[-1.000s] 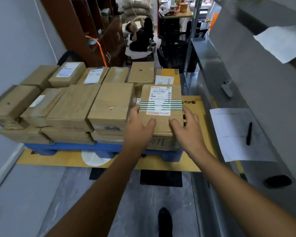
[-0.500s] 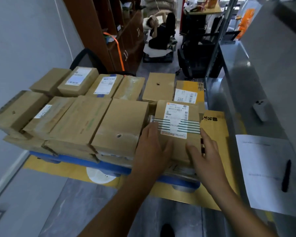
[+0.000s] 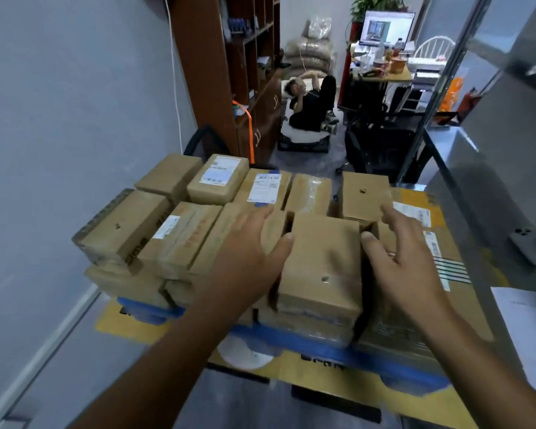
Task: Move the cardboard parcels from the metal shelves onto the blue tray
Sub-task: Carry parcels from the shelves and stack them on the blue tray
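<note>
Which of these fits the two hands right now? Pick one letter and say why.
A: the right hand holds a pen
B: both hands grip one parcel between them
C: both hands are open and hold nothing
C: the left hand and right hand show straight, spread fingers over the cardboard parcels stacked on the blue tray, and neither curls round anything.

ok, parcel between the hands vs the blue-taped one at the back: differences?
The parcel between the hands has a bare top with one small dark mark; the blue-taped parcel carries a white label. The first sits in the near row, flanked by the left hand and right hand; the blue-taped parcel lies in the far row, clear of both. Both are brown cardboard, flat on the stack over the blue tray.
</note>
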The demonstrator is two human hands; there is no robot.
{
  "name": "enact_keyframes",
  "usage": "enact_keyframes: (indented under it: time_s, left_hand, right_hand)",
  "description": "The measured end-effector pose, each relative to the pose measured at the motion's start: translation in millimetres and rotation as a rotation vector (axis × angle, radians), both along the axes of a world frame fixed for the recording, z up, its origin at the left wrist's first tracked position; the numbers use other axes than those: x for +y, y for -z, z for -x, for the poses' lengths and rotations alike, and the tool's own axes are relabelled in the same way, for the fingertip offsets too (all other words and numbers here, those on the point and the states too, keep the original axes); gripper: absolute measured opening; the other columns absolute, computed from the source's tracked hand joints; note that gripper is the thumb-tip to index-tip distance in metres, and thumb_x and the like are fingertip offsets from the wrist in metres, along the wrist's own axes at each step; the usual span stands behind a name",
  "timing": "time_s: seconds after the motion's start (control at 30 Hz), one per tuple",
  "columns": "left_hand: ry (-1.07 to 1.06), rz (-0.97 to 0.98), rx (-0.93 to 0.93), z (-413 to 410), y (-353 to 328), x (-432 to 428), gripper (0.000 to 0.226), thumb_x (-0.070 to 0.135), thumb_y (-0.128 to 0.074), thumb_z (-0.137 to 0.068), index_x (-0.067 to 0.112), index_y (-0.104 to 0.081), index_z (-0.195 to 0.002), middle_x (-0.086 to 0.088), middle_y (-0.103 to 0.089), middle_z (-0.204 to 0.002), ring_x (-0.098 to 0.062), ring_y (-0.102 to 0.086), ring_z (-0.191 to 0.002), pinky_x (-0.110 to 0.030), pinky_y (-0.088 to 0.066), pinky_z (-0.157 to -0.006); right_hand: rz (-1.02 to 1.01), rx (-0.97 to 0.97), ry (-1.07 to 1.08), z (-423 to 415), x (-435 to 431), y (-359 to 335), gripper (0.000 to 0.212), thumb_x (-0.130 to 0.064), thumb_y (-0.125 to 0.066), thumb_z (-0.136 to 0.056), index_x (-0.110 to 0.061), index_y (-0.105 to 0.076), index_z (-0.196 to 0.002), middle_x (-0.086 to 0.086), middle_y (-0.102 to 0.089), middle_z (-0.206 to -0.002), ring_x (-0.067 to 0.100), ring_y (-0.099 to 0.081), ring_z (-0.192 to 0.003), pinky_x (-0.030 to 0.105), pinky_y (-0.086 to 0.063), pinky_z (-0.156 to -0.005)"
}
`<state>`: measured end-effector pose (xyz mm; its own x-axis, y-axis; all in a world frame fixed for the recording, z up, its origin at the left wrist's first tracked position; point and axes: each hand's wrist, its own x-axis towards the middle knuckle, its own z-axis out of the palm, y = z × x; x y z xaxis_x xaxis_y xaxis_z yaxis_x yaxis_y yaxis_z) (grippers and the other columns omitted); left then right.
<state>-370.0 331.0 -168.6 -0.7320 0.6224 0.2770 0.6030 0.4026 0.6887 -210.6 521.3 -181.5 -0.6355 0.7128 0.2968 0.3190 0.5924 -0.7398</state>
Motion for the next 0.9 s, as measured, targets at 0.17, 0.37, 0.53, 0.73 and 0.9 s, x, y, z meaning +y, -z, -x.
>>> enact_keyframes:
  time_s: [0.17, 0.37, 0.53, 0.73, 0.9]
  left_hand:
    - [-0.076, -0.039, -0.073, 98, -18, -76, 0.058, 0.056, -0.06, -0.093, 0.031, -0.052, -0.145, 0.016, -0.053, -0.143, 0.001, -0.047, -0.126, -0.025, -0.037, -0.1]
    - [-0.145, -0.038, -0.129, 195, -20, -126, 0.052, 0.054, -0.061, -0.096, 0.038, -0.051, -0.145, 0.022, -0.051, -0.139, -0.002, -0.046, -0.125, -0.026, -0.037, -0.095]
    - [-0.125, -0.004, -0.095, 280, -25, -137, 0.053, 0.055, -0.058, -0.098, 0.034, -0.052, -0.146, 0.012, -0.051, -0.149, -0.004, -0.047, -0.128, -0.029, -0.036, -0.097]
    - [-0.095, 0.144, -0.121, 367, -7, -117, 0.062, 0.062, -0.056, -0.097, 0.032, -0.047, -0.15, 0.005, -0.044, -0.158, -0.008, -0.042, -0.131, -0.034, -0.035, -0.102]
    - [-0.016, 0.306, -0.162, 436, 17, -89, 0.07, 0.062, -0.059, -0.095, 0.029, -0.041, -0.154, -0.001, -0.037, -0.163, -0.023, -0.039, -0.145, -0.042, -0.036, -0.11]
  right_hand:
    - [0.098, -0.02, -0.112, 108, -60, -7, 0.06, -0.054, -0.052, -0.097, -0.033, -0.042, -0.152, -0.013, -0.042, -0.149, 0.004, -0.042, -0.132, 0.031, -0.036, -0.105]
    - [0.136, -0.073, -0.147, 204, -94, -8, 0.055, -0.046, -0.055, -0.1, -0.029, -0.045, -0.151, -0.009, -0.044, -0.152, 0.01, -0.047, -0.133, 0.032, -0.038, -0.108]
    - [0.081, -0.147, -0.184, 274, -81, -7, 0.057, -0.047, -0.053, -0.1, -0.028, -0.042, -0.153, -0.005, -0.045, -0.153, 0.012, -0.044, -0.137, 0.035, -0.038, -0.11]
    - [0.048, -0.245, -0.184, 362, -56, 7, 0.056, -0.046, -0.052, -0.103, -0.025, -0.04, -0.153, 0.0, -0.044, -0.15, 0.015, -0.042, -0.134, 0.03, -0.032, -0.1]
    - [0.048, -0.355, -0.17, 405, -51, 26, 0.061, -0.047, -0.052, -0.101, -0.028, -0.035, -0.157, 0.006, -0.037, -0.154, 0.028, -0.033, -0.144, 0.044, -0.034, -0.109]
